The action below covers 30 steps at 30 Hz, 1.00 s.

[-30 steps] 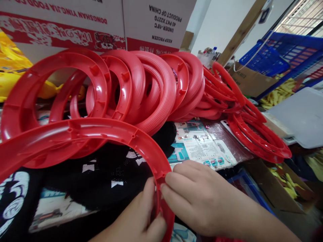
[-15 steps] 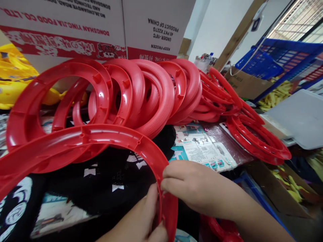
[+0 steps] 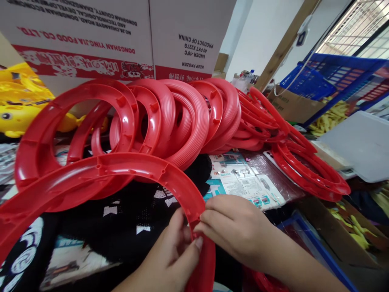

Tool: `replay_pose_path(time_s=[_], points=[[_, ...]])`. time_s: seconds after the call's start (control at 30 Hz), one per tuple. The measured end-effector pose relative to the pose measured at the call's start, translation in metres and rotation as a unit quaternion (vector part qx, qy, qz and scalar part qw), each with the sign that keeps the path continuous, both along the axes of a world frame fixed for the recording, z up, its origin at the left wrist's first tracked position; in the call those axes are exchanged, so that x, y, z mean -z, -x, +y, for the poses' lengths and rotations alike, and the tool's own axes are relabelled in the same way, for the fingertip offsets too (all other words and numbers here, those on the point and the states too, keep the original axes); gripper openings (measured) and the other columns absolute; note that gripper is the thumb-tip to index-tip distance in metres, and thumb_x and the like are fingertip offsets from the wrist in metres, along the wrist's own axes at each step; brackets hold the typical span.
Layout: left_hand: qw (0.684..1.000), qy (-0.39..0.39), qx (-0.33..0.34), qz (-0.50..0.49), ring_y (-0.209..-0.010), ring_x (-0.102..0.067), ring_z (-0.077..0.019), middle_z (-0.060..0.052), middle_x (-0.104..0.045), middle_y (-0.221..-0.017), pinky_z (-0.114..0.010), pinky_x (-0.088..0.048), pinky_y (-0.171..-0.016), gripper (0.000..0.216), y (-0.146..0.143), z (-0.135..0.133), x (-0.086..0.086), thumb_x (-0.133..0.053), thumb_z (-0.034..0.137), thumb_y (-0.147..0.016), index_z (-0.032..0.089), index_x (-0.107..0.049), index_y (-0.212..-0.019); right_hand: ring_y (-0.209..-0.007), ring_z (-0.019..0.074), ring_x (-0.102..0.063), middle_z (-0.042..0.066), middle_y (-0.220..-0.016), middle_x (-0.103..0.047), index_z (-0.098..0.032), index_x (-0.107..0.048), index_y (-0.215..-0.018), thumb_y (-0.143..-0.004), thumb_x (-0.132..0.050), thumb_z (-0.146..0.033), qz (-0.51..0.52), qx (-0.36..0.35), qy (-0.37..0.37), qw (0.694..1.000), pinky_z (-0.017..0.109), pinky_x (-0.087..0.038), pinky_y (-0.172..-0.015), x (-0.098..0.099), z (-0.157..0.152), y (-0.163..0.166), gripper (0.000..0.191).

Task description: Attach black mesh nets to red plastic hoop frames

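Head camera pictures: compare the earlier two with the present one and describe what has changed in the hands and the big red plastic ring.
The left hand has shifted its thumb up over the inner edge of the big red plastic ring, pinching it. The right hand keeps its fingertips on the same spot at the ring's rim. The row of red plastic rings leaning behind and the cardboard boxes are unchanged.

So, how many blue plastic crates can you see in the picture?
1, clearly: a blue crate at the upper right, tilted above a cardboard box. Others may be hidden; a blue edge at lower right is unclear.
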<state>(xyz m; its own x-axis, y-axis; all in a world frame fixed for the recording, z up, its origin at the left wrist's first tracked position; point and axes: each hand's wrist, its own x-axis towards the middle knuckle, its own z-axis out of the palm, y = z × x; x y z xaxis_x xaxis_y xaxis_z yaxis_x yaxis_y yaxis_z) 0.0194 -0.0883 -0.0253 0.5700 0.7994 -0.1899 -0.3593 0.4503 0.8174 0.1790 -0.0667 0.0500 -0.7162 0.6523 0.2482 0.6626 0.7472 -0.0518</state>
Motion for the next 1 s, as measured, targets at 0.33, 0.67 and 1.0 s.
replay_pose_path(time_s=[0.33,0.67,1.0], points=[[0.969,-0.202,0.033,0.137,-0.103,-0.056,-0.0201,-0.008,-0.058,-0.112,-0.031,-0.045,-0.092,0.047,0.004,0.008,0.003,-0.046,0.008,-0.076,0.017,-0.039,-0.122,-0.064,0.0150,-0.039,0.002,-0.072,-0.052,-0.015,-0.058,-0.070,-0.091,-0.046,-0.012,-0.095,-0.067,-0.039,0.992,0.030,-0.031,-0.058,-0.019,0.003,0.005,0.025],[0.959,-0.215,0.083,0.164,-0.107,-0.055,-0.0220,-0.008,-0.057,-0.116,-0.032,-0.044,-0.094,0.052,0.009,0.008,-0.003,-0.047,0.002,-0.071,0.016,-0.044,-0.120,-0.064,0.0133,-0.039,0.001,-0.072,-0.052,-0.016,-0.056,-0.070,-0.090,-0.049,-0.014,-0.097,-0.087,0.000,0.992,0.027,-0.032,-0.058,-0.012,0.019,0.006,0.021],[1.000,-0.020,-0.003,-0.003,-0.113,-0.058,-0.0225,-0.009,-0.064,-0.114,-0.034,-0.047,-0.094,0.045,0.005,0.008,0.006,-0.054,0.030,-0.089,0.021,-0.037,-0.129,-0.065,0.0134,-0.043,0.001,-0.073,-0.056,-0.016,-0.060,-0.076,-0.089,-0.052,-0.017,-0.068,-0.051,0.001,0.996,0.027,-0.034,-0.057,-0.003,0.019,0.007,0.016]])
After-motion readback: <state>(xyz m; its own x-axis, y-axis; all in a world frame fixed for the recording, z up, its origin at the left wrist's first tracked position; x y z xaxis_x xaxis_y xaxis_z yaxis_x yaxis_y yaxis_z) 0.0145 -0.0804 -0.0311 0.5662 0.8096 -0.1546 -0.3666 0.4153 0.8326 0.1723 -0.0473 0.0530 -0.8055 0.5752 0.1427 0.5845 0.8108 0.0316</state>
